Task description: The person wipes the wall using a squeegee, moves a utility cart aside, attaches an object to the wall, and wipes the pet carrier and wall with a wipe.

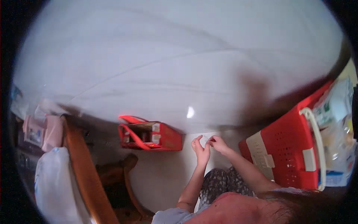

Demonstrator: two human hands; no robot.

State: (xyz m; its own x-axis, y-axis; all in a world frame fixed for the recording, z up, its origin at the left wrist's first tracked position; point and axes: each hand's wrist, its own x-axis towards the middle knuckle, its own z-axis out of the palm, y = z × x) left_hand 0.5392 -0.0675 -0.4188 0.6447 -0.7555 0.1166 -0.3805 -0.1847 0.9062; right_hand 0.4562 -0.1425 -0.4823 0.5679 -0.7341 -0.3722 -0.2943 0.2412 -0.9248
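My left hand (201,151) and my right hand (218,144) are close together in front of my knees, over the pale floor. The fingers of my left hand are curled, with its thumb near the right fingertips. My right hand pinches at the same spot. A small pale, see-through thing (204,140) seems to lie between the fingertips, too faint to name. To the left of my hands stands a red bag (171,138) with red handles, its top open and some packed items partly visible inside.
A red and cream plastic basket (287,149) with bagged goods stands at the right. On the left are a wooden chair (125,179), a wooden table edge (84,168), a white plastic bag (56,183) and a pink item (52,132). A white wall (167,74) rises ahead.
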